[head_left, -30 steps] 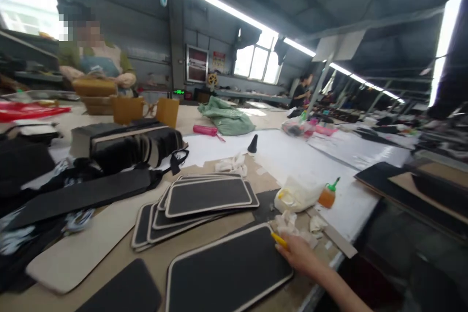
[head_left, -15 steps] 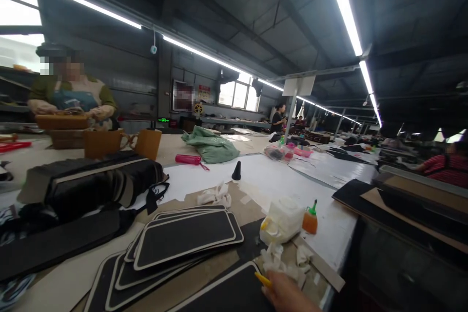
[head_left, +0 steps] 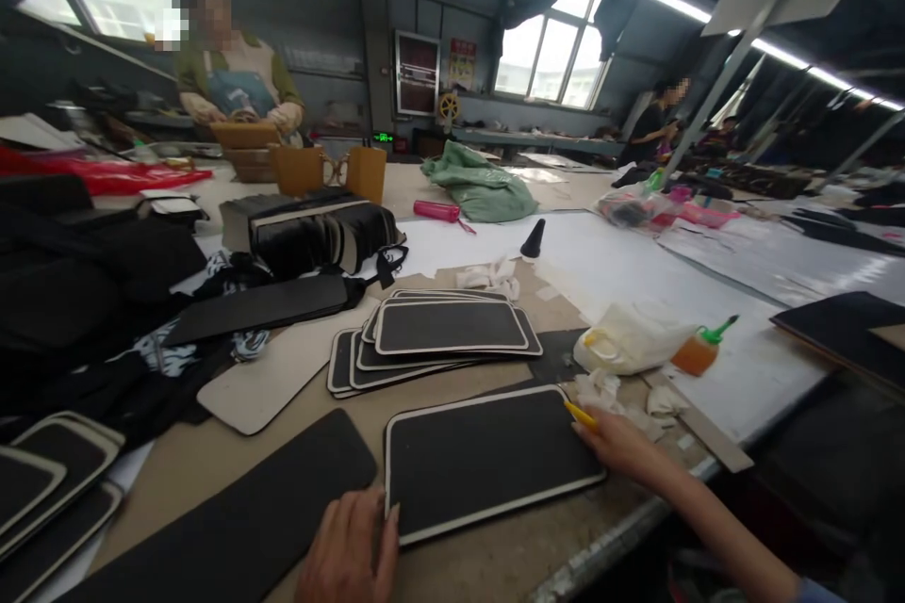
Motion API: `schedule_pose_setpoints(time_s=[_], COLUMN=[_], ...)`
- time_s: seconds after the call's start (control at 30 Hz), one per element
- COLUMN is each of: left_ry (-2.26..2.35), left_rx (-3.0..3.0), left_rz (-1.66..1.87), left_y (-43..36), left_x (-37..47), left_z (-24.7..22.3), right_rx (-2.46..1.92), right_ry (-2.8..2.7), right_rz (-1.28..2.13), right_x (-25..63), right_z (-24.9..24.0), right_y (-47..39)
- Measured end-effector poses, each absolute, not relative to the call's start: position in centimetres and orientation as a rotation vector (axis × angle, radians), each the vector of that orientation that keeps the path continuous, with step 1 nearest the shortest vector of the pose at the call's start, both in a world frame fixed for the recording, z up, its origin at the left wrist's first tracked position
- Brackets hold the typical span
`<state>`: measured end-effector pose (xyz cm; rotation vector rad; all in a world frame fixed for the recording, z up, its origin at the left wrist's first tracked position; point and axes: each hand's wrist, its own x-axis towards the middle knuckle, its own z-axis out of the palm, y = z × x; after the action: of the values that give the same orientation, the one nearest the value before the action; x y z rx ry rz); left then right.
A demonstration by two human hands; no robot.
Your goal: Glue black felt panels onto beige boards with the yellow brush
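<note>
A black rectangular panel [head_left: 487,466] with rounded corners and a pale border strip lies flat before me. At its lower left corner rests my left hand [head_left: 350,546], open, fingers bent downward and thumb touching the panel's edge. My right hand [head_left: 612,438] is closed on a slim yellow tool [head_left: 581,415], over the panel's upper right corner. The tool's tip meets the pale border, and its exact kind I cannot make out. Behind lies a stack of similar bordered panels [head_left: 452,328]. A plain black panel [head_left: 247,509] lies left of the one I touch.
A white plastic container [head_left: 629,339], crumpled tissue [head_left: 600,391] and an orange bottle with a green nozzle [head_left: 699,350] stand to the right. A black cone [head_left: 534,240] stands farther back. More bordered panels [head_left: 60,466] lie far left. A co-worker [head_left: 237,85] works across the table.
The view has tilted down and turned left, bringing the whole front panel into sight. My left hand has come into view at its corner; my right hand still holds the yellow tool.
</note>
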<state>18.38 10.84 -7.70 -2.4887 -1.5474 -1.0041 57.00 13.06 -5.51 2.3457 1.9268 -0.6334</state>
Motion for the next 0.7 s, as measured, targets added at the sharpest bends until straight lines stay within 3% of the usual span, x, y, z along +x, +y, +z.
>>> schedule_pose_setpoints(time_s=[0.23, 0.7], left_ry=[-1.058, -1.153], left_rx=[-2.555, -3.063], left_rz=[-0.94, -0.553], left_y=[11.1, 11.3], left_x=[22.5, 24.7], left_z=[-6.1, -5.7], right_rx=[2.316, 2.314], right_ry=[1.918, 1.932], right_rz=[-0.605, -0.68], right_x=[57.1, 58.3], right_z=[-5.3, -6.1], right_y=[12.9, 13.5])
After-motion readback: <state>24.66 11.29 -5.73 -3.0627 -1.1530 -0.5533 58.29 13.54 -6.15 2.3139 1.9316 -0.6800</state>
